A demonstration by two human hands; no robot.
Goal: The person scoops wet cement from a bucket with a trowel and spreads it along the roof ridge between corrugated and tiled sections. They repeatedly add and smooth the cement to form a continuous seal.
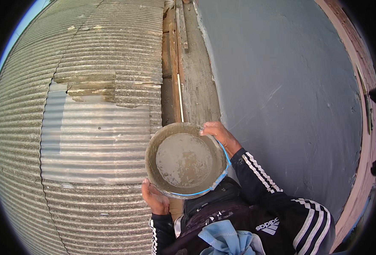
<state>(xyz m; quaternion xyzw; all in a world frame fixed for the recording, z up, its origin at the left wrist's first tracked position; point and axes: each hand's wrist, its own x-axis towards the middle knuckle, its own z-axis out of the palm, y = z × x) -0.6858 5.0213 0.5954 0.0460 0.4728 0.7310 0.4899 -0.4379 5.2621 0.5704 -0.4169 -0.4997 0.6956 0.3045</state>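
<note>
A round tub (pixel 152 159) coated in grey cement is held in front of my body. Wet grey-brown cement mix (pixel 184 160) lies in its bottom. A bright blue band (pixel 222 178) runs along the tub's right and lower edge. My right hand (pixel 221 137) grips the upper right rim, thumb and fingers hooked over it. At the lower left, my left hand (pixel 155 198) supports the tub from the outside, its thumb up by the rim; the rest of its fingers are partly hidden under the tub.
Corrugated roof sheets (pixel 107 51) spread along the left, with a lighter metal patch (pixel 94 140). To the right stands a smooth grey plastered wall (pixel 290 85). Between them runs a narrow gap with wooden planks (pixel 173 63) and a concrete ledge (pixel 200 80). A blue cloth (pixel 224 238) hangs at my chest.
</note>
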